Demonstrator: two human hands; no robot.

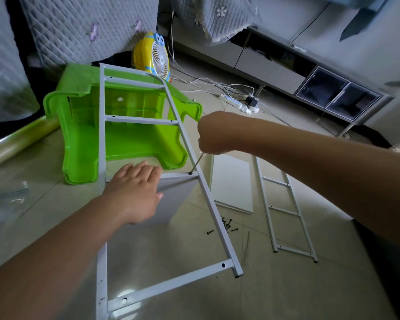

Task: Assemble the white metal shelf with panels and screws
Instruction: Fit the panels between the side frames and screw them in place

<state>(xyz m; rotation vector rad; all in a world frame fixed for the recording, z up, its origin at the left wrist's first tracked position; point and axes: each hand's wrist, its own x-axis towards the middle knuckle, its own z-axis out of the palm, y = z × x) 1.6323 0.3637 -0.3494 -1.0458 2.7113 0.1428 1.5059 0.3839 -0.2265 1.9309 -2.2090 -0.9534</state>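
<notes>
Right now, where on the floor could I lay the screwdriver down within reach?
Bare tile lies between the frame's bottom crossbar and the spare ladder frame, below the loose screws. Another bare patch sits left of the left hand, below the green stool. It is crowded around the screws and the flat white panel.

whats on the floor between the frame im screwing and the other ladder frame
In the head view, a flat white rectangular panel and scattered black screws lie between the held white metal frame and the spare white ladder-shaped frame.
</notes>
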